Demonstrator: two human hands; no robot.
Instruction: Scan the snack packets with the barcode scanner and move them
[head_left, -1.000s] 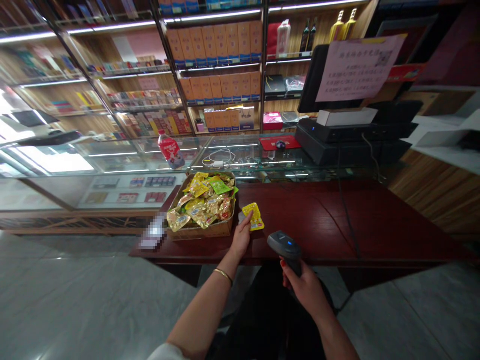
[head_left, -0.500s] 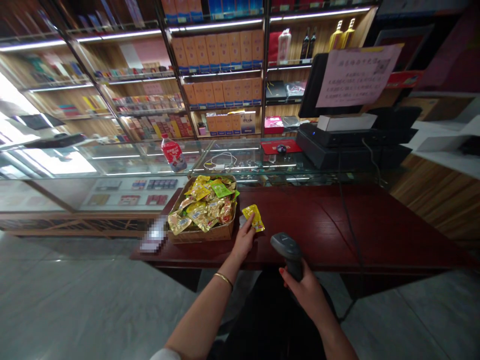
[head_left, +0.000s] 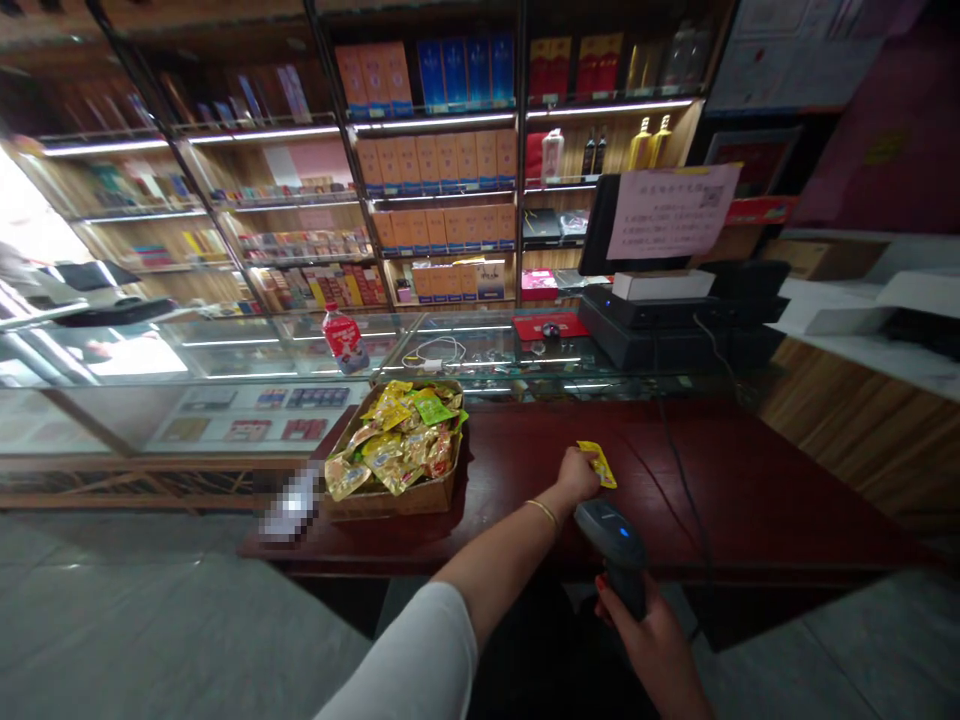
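My left hand grips a small yellow snack packet and holds it just above the dark red table, right of the box. My right hand is closed around the handle of a black barcode scanner, whose blue light shows; the scanner sits just below and right of the packet. A cardboard box full of several yellow and green snack packets stands on the table's left part.
A glass display counter runs behind the table, with a red-labelled bottle and a white cable on it. A black till with a monitor stands at the back right. Shelves of boxed goods fill the wall.
My left hand has picked the yellow packet off the table beside the box and carried it to the right, above the scanner. The view has shifted, tilting up.
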